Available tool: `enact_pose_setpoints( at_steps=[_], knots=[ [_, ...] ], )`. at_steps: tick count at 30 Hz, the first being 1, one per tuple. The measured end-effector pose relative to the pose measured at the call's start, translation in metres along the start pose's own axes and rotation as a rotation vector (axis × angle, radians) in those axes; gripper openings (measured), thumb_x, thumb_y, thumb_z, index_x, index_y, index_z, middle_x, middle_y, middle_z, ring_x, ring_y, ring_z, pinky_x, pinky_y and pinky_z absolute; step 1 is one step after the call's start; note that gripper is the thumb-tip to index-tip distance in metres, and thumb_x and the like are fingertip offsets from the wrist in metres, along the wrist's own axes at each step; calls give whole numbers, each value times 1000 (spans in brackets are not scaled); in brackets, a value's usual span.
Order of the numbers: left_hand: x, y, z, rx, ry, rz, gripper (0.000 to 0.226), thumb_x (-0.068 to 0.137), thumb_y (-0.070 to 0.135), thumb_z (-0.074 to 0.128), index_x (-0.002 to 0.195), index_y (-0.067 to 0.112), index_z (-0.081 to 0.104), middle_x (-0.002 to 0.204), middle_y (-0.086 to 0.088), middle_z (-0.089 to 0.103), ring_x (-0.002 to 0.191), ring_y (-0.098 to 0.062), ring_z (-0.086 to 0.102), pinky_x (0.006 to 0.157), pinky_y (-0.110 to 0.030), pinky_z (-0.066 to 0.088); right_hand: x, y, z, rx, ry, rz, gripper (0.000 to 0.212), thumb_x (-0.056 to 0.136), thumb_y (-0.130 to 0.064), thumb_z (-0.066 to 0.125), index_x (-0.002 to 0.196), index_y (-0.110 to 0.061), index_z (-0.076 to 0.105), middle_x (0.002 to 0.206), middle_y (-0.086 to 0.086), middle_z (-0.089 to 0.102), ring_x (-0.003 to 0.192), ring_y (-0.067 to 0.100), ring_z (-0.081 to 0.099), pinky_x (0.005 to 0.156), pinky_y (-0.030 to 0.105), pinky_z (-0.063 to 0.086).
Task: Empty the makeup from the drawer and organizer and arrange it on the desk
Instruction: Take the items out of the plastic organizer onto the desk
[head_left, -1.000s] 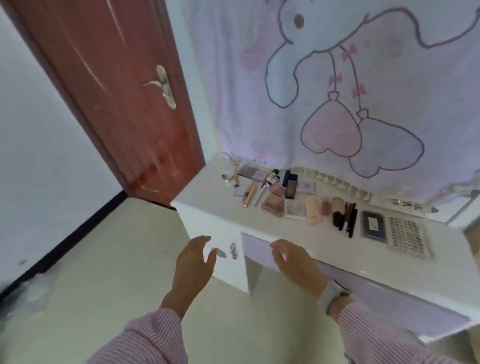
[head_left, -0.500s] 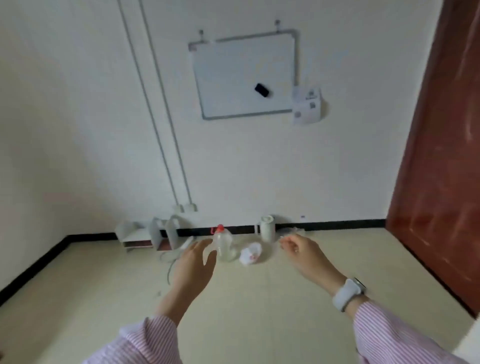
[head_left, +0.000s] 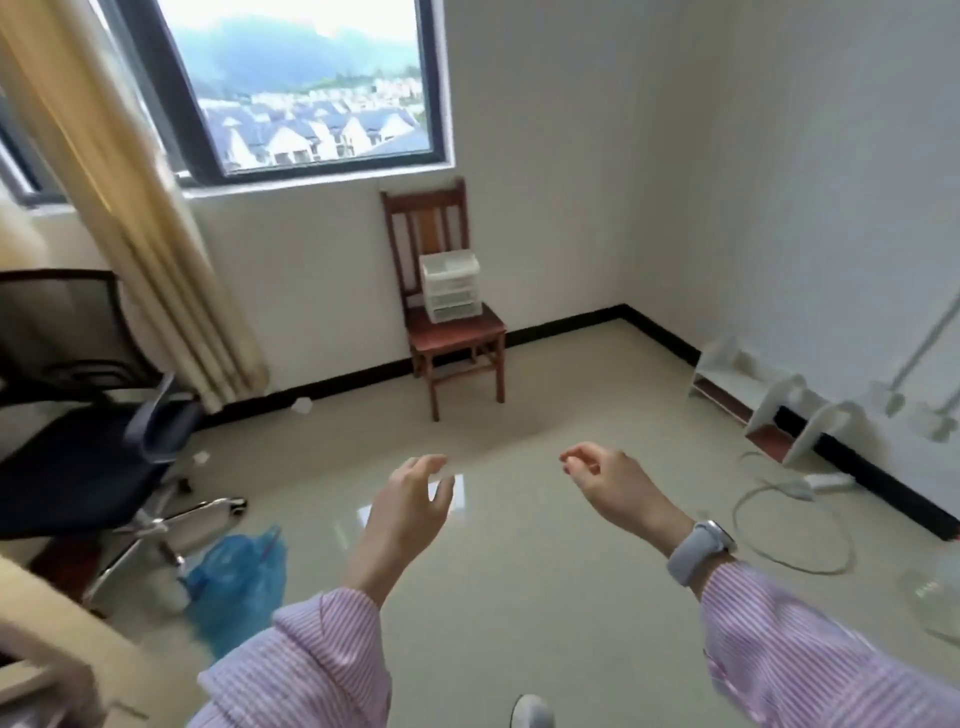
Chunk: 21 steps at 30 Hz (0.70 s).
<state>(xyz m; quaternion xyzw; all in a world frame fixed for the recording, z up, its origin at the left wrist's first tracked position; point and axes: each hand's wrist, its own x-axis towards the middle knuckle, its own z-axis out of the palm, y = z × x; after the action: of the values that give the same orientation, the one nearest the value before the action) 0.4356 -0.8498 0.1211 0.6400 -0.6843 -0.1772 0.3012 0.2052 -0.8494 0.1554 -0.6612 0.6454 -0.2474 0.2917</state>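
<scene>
A white plastic drawer organizer (head_left: 450, 287) stands on the seat of a wooden chair (head_left: 457, 332) against the far wall under the window. My left hand (head_left: 410, 512) floats in front of me with its fingers spread and nothing in it. My right hand (head_left: 610, 480) is raised to the right of it, fingers loosely curled and empty, with a grey watch on the wrist. Both hands are well short of the chair. The desk and the makeup are out of view.
A black office chair (head_left: 88, 457) stands at the left with a blue plastic bag (head_left: 239, 571) by its base. A white shelf unit (head_left: 769, 405) and a looped cable (head_left: 789, 525) lie along the right wall. A beige curtain (head_left: 130, 208) hangs by the window.
My view has swung left, from the desk with the makeup, past the whiteboard wall, to the window wall with the chair. Both hands stayed raised and empty.
</scene>
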Motion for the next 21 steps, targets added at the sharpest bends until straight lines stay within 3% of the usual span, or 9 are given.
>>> enact_pose_setpoints(
  at_steps=[10, 16, 21],
  knots=[
    [129, -89, 25, -1, -18, -356, 31, 93, 21, 52, 121, 10, 59, 121, -4, 61, 114, -18, 54, 98, -29, 40, 206, -4, 105, -17, -350, -30, 25, 94, -15, 46, 111, -8, 62, 109, 8, 67, 100, 23, 61, 88, 30, 44],
    [218, -144, 40, -25, -35, -520, 31, 93, 20, 52, 121, 9, 58, 121, -5, 60, 112, -17, 54, 94, -24, 38, 325, -5, 132, -10, -415, -10, 23, 93, -13, 47, 109, -8, 63, 107, 8, 67, 100, 22, 61, 87, 28, 43],
    [342, -199, 62, -74, -54, -544, 30, 92, 17, 53, 119, 7, 59, 119, -6, 61, 112, -20, 55, 95, -24, 37, 456, -4, 159, -15, -396, 40, 23, 93, -10, 47, 109, -5, 62, 109, 9, 66, 103, 23, 60, 89, 27, 42]
  ],
)
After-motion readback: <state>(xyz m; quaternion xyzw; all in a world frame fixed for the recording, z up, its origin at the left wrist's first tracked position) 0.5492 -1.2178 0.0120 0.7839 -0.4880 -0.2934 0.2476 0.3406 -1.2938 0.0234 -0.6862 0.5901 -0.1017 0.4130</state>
